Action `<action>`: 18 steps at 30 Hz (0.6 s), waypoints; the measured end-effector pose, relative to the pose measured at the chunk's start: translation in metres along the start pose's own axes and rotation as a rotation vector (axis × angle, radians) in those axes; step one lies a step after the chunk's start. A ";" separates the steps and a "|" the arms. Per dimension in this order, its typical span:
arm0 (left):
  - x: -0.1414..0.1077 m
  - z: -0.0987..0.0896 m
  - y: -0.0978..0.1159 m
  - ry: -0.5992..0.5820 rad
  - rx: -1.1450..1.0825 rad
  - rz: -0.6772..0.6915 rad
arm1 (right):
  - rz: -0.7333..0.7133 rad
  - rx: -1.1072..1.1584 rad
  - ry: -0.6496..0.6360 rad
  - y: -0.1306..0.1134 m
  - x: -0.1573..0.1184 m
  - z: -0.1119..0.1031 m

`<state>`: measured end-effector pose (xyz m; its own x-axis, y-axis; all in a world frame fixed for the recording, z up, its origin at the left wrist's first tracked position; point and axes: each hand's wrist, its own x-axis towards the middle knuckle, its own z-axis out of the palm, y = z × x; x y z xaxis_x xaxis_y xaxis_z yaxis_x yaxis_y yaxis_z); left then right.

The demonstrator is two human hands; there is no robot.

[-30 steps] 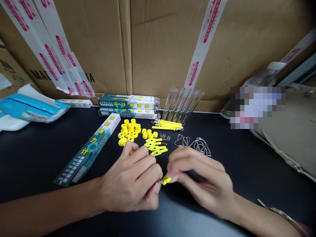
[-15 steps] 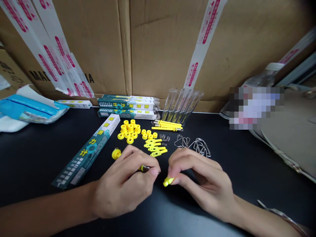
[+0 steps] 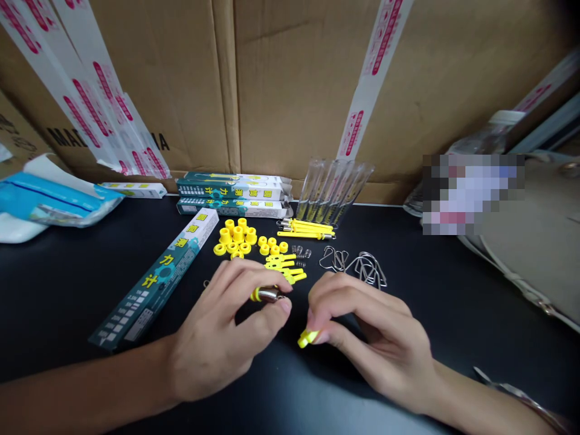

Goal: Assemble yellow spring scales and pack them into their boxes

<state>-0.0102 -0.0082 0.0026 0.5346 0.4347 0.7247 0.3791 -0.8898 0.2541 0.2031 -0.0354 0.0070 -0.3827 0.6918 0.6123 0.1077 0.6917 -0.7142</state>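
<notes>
My left hand [image 3: 222,338] pinches a small metal cylinder [image 3: 269,295] with a yellow ring [image 3: 256,294] at its end. My right hand [image 3: 376,341] holds a small yellow plastic piece [image 3: 308,338] between thumb and fingertips. Just beyond my left fingers lie yellow plastic rings [image 3: 236,238] and flat yellow tabs [image 3: 281,263]. Small steel springs [image 3: 299,252] sit behind the tabs. Bent wire hooks [image 3: 356,264] lie beyond my right hand, and yellow rods [image 3: 306,229] lie further back.
A long teal box [image 3: 154,278] lies left of the parts on the black table [image 3: 67,290]. Stacked boxes [image 3: 233,192] and transparent tubes [image 3: 328,190] stand before taped cardboard cartons [image 3: 294,90]. A blue packet [image 3: 49,202] lies left; a beige bag [image 3: 534,241] lies right.
My left hand has moved up and turned, now showing the metal cylinder with a yellow ring. The round yellow piece beside that hand has left the table. My right hand has barely moved.
</notes>
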 end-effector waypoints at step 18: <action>-0.003 0.002 0.004 -0.066 -0.163 -0.281 | 0.053 0.015 -0.005 0.002 -0.001 0.000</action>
<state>-0.0084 -0.0125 0.0002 0.4760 0.6695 0.5703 0.3953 -0.7421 0.5413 0.2040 -0.0345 0.0048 -0.3816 0.7260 0.5721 0.1141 0.6512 -0.7503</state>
